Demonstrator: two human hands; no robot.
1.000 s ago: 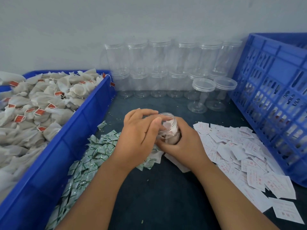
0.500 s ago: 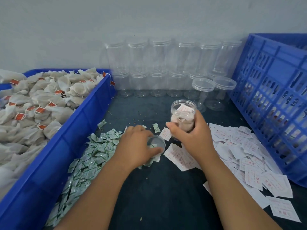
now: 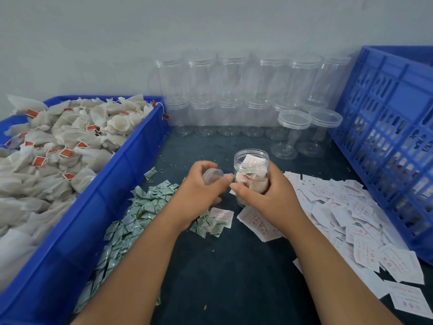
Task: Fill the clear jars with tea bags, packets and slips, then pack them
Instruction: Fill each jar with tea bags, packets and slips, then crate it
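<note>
Head camera shows your right hand (image 3: 271,195) wrapped around the filled jar (image 3: 251,174), lifted a little above the dark table (image 3: 234,277), and your left hand (image 3: 199,191) pinching the clear lid (image 3: 212,175) just beside the jar's open mouth. Both hands are closed on what they carry.

Be careful with the slip (image 3: 251,160) that stands up at the mouth: if the lid comes down on it, I think the thread can catch the paper and the lid will sit crooked or not close. The jar is thin smooth plastic, so a hard squeeze may deform the round mouth. The tea bags inside are soft and can push up again.

Around you, the tea bag heap in the left blue bin (image 3: 105,207) is limp white mesh with red tags, the green-white packets (image 3: 140,207) are small glossy sachets, and the loose slips (image 3: 351,212) are flat light paper, easy to sweep off with your forearm. Empty jars (image 3: 234,95) stand stacked at the wall.
</note>
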